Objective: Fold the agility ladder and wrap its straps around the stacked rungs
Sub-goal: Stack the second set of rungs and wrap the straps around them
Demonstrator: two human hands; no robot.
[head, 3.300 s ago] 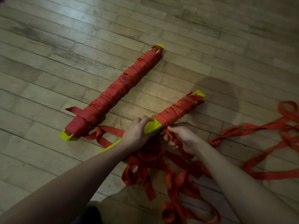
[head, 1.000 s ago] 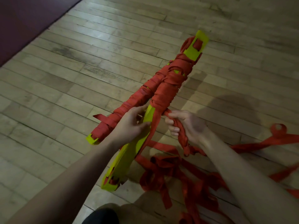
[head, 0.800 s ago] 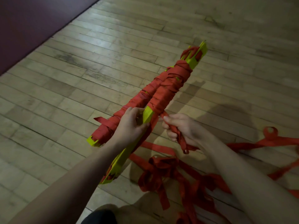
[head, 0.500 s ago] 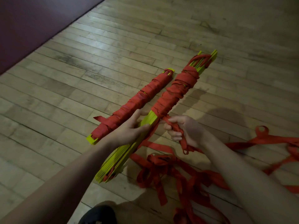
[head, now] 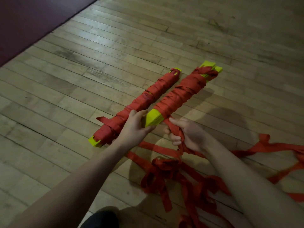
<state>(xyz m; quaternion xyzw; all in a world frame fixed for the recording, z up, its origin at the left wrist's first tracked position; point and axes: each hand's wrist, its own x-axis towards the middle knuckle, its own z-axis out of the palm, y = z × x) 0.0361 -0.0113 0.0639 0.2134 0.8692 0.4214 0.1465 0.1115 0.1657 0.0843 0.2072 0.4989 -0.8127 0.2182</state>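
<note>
My left hand (head: 135, 127) grips the bare yellow near end of a stack of rungs (head: 154, 118). Red strap winds around the far half of that stack (head: 182, 94), up to its yellow tip. My right hand (head: 185, 134) grips the bunched red strap (head: 175, 132) just right of the stack, where it leaves the last turn. Loose strap (head: 172, 171) trails down in a tangle on the floor between my forearms. To the left lies a second rung bundle (head: 141, 104), wound in red along its whole length.
More loose red strap (head: 266, 148) runs across the wooden floor to the right edge. A dark maroon mat (head: 29, 22) covers the top left corner. Something dark (head: 100, 219) shows at the bottom edge, below my left forearm.
The held stack, raised and tilted a second ago, has come down and now lies about parallel to the wrapped bundle. Both hands keep their holds.
</note>
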